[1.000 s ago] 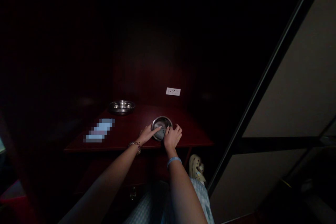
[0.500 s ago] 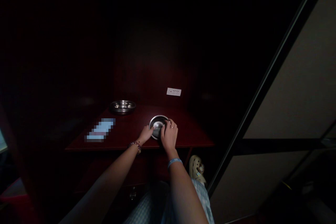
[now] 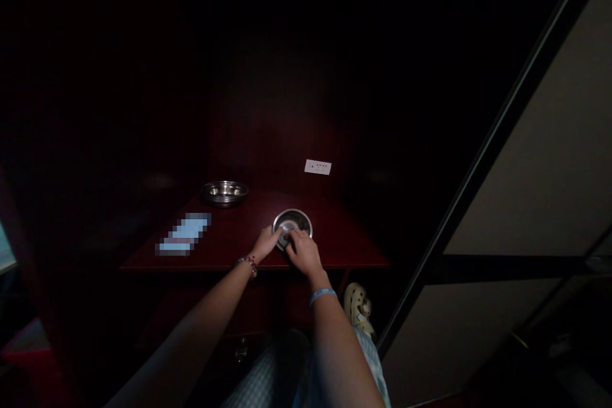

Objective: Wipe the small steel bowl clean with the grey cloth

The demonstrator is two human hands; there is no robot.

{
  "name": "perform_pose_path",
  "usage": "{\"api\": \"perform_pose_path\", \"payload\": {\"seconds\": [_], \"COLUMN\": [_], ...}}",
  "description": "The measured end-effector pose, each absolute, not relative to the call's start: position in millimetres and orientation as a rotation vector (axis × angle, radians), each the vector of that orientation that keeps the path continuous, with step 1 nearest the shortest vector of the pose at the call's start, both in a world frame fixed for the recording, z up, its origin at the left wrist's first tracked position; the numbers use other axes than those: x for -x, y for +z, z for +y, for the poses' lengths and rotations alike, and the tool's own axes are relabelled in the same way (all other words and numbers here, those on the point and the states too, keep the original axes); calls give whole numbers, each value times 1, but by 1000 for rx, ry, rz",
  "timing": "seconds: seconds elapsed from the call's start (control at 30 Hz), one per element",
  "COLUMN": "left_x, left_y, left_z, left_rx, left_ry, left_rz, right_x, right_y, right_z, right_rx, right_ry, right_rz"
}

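A shiny steel bowl (image 3: 292,215) is tilted toward me near the front edge of the dark red desk. My left hand (image 3: 266,244) grips its left rim, thumb over the inside and fingers hidden behind. My right hand (image 3: 305,251) reaches over the near right rim with its fingers curled down into the bowl. Whether those fingertips pinch anything is too dark and small to tell. Further back on the left stands another steel bowl or stack of bowls (image 3: 225,193), apart from both hands.
A pixelated pale blue rectangle (image 3: 185,234) lies on the desk (image 3: 344,245) at left. On the back wall is a white socket plate (image 3: 318,167). Below the right front edge show a cream clog (image 3: 356,303) and my checked trousers. A sliding door panel (image 3: 526,172) stands at right.
My right hand has moved from the bowl's right rim down and left, its fingers now curled into the bowl's near inside. My left hand keeps its hold on the left rim.
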State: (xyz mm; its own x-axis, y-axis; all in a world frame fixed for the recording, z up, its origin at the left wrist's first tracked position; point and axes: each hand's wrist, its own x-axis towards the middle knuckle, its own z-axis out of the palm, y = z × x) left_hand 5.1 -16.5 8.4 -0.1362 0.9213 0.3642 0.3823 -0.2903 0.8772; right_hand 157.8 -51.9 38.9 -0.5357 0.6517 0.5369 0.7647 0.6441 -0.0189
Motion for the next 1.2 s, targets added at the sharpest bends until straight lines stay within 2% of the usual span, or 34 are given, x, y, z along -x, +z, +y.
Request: {"api": "perform_pose_path", "payload": {"seconds": [0.43,1.2], "left_x": [-6,-6], "left_y": [17,24], "left_z": [-24,-34], "left_rx": [-1620,-1500], "left_ry": [1369,1356], "left_rz": [1408,1357], "right_x": [-162,-156], "right_y": [35,34], "right_z": [-44,-48], "right_rx": [1271,1322], "right_ry": [-525,-118], "right_rz": [-2294,-2170]}}
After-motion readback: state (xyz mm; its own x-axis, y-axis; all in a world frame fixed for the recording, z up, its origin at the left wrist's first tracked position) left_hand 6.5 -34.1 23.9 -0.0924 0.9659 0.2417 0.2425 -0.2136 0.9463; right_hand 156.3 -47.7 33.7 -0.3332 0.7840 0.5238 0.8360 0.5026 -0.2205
